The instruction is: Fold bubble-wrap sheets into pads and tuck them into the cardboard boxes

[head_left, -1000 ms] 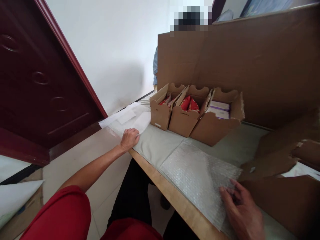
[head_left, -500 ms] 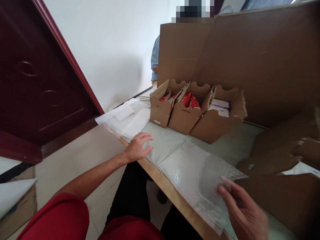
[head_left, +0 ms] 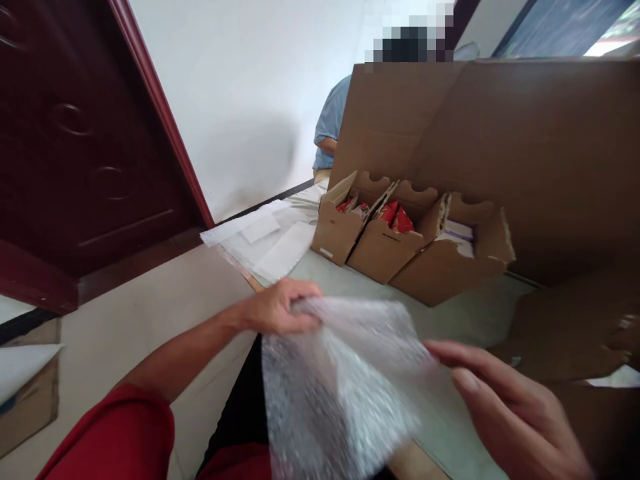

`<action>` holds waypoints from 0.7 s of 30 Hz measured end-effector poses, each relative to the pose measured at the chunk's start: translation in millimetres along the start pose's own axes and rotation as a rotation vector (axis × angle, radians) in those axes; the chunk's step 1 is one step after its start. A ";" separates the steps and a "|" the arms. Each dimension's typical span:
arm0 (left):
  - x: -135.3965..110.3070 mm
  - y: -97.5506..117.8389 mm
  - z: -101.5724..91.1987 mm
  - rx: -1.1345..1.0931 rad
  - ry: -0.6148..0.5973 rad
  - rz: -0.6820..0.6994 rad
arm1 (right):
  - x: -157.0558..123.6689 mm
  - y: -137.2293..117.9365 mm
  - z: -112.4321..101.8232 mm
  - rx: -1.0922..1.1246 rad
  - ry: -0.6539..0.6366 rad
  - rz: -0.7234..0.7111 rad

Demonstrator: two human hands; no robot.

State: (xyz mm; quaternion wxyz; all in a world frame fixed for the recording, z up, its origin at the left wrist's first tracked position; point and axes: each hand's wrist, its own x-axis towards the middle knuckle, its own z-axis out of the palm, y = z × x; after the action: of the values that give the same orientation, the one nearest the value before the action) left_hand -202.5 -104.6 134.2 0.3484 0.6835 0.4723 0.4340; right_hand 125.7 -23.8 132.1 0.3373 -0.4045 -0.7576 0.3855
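Note:
A clear bubble wrap bag [head_left: 335, 393] hangs in front of me above the table's front edge, blurred by motion. My left hand [head_left: 287, 308] is closed on its upper left edge, thumb on the near side. At the bag's right edge, my right hand [head_left: 515, 407] has its index finger stretched out and its thumb apart. That fingertip meets or nearly meets the plastic; the other fingers are mostly hidden.
Three open cardboard bins [head_left: 385, 257] hold red packets [head_left: 397, 217] and white-and-purple boxes [head_left: 459, 233]. More bubble wrap sheets [head_left: 285, 250] lie at the table's left end. A tall cardboard panel [head_left: 500, 127] stands behind; a person in a blue shirt [head_left: 333, 120] is beyond it.
The bubble wrap bag has come up off the table and moved left. My left hand has closed on it, while my right hand's fingers have spread at its edge.

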 end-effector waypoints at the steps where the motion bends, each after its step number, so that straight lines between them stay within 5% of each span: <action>1: -6.0 -4.1 -20.8 0.022 0.095 -0.069 | 10.5 9.4 11.2 0.057 -0.011 0.059; 4: -6.7 -25.2 -88.0 0.160 0.361 -0.177 | 34.3 48.5 51.1 0.196 -0.010 0.211; 8: 33.5 -71.6 -152.3 0.519 0.456 -0.378 | 38.1 92.6 87.8 0.218 0.024 0.317; 14: 93.3 -144.6 -182.9 0.700 0.498 -0.537 | 25.0 106.3 83.4 0.195 0.023 0.332; 21: 58.9 -177.0 -223.1 0.957 0.507 -0.774 | 26.9 116.8 81.3 0.203 -0.026 0.353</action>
State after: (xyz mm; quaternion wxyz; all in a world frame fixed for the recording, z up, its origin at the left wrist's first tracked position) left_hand -458.6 21.1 77.8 0.0154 0.4206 0.8915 0.1675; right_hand 88.1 18.2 -1.2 0.2938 -0.4900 -0.6363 0.5184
